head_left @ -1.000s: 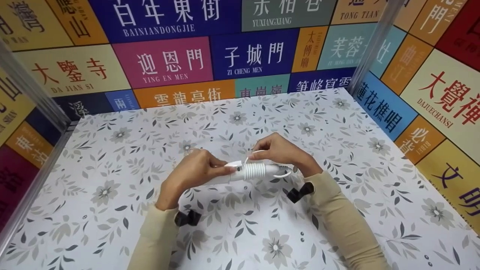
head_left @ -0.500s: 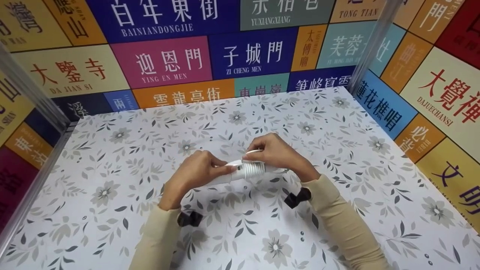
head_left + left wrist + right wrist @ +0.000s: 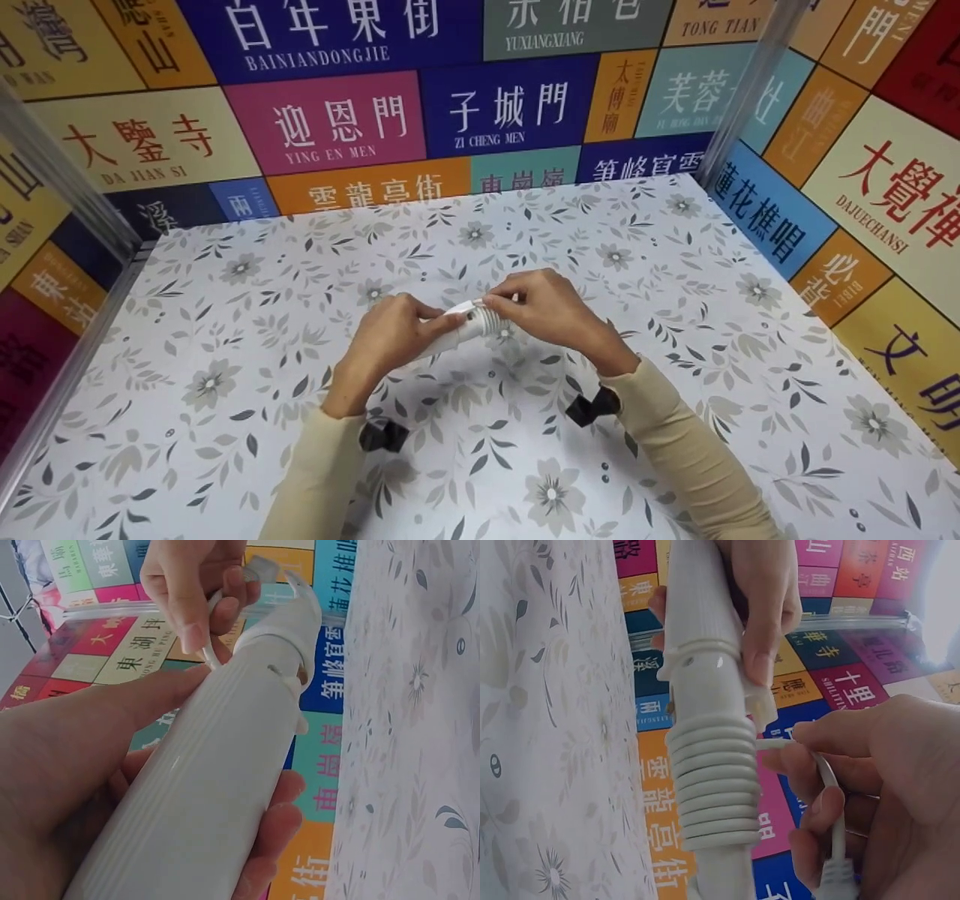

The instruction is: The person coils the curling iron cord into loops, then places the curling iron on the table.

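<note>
A white tube-shaped appliance [image 3: 202, 757] is held above the table, its exact kind unclear. My left hand [image 3: 391, 334] grips its thick body, with the thumb along the side near a small tab. Around the narrower section, the white power cord [image 3: 715, 784] is wound in several tight turns. My right hand [image 3: 551, 311] pinches the loose end of that cord close to the coil. The cord's pale end piece [image 3: 836, 879] lies by the right fingers in the right wrist view. In the head view, the right hand hides the appliance's far end.
Below the hands is a table with a white floral cover [image 3: 480, 450]. Panels with coloured place-name signs [image 3: 322, 120] stand behind it and at both sides. Clear corner posts [image 3: 754, 90] join the panels. A black wrist mount [image 3: 384, 435] sits under each wrist.
My right hand has shifted slightly left and down, drawing the cord towards the left thumb. The appliance's wound end has tilted upwards, and the right hand now covers its far end.
</note>
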Tool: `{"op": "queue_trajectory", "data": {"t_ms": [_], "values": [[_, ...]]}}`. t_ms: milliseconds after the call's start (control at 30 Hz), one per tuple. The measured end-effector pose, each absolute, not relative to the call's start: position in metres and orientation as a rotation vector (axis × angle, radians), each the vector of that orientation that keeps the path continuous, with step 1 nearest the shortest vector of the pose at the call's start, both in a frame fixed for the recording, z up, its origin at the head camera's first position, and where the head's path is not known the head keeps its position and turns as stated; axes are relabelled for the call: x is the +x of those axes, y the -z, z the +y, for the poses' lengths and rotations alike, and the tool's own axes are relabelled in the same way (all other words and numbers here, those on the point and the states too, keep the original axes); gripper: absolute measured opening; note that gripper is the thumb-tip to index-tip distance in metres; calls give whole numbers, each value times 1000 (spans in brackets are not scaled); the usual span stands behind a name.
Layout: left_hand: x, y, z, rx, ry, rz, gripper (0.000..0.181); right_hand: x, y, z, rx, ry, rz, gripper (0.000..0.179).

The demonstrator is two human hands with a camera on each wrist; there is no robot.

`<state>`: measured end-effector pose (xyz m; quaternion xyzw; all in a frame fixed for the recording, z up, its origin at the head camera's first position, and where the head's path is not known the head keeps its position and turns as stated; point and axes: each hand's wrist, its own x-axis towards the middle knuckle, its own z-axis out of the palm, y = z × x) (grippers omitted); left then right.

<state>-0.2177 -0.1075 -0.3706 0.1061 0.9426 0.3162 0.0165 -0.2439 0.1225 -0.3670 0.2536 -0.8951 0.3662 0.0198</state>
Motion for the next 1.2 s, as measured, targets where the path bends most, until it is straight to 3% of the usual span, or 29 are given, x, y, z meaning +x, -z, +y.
{"op": "queue_trajectory", "data": {"t_ms": [567,1200], "values": [[-217,370,-109,169,-1140,3010,34,-237,363,117,888,-1348,-2682,23],[-223,360,-120,51,-1325,3006,42,-243,372,119,876,-1561,-2748,24]]}}
